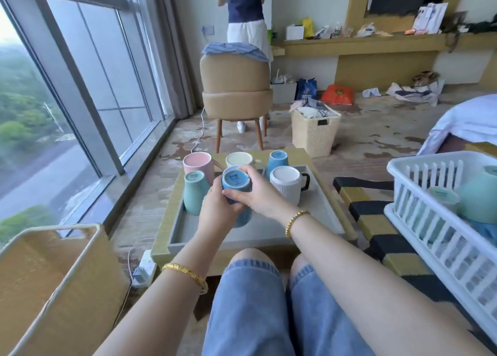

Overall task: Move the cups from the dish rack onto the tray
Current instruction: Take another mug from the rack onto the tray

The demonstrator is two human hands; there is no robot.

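Both hands hold one blue cup (236, 185) upside down, over the middle of the tray (321, 207). The left hand (217, 210) wraps its side from below. The right hand (255, 191) pinches near its top. Each grip is closed on this cup. Five cups already stand on the tray — pink, cream, blue, white and green. More cups wait in the rack (435, 221) on the right. The best way looks like this — lower the cup slowly into the free spot, keep it flat, and do not bump the green cup (194, 191) beside it.
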